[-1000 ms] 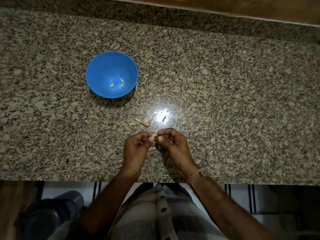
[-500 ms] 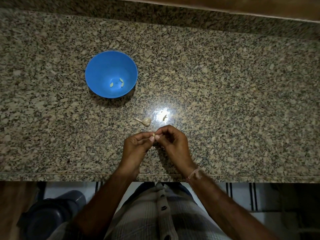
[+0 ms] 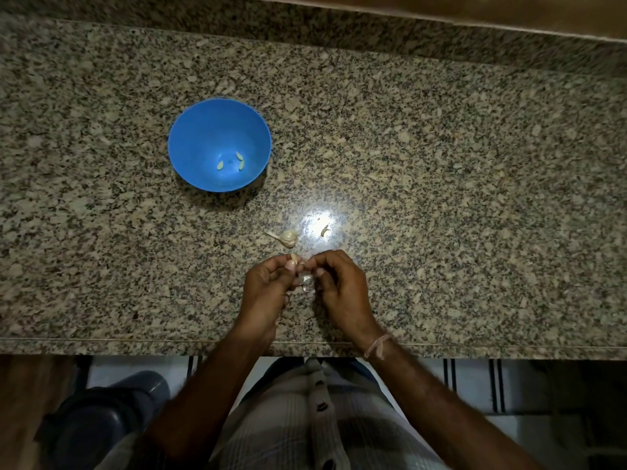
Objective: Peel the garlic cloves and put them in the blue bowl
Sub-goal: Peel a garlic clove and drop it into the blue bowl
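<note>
Garlic clove (image 3: pixel 294 258), one only, is sitting pinched in the fingertips of the left hand (image 3: pixel 268 290), while the right hand (image 3: pixel 342 290) is pinching the papery skin (image 3: pixel 307 282) dangling between both hands. One stemmed garlic piece (image 3: pixel 288 237) is lying just beyond the left hand, and one scrap (image 3: pixel 325 229) is lying beyond the right hand. Farther beyond the left hand, one blue bowl (image 3: pixel 203 130) is holding three peeled cloves (image 3: pixel 239 156).
</note>
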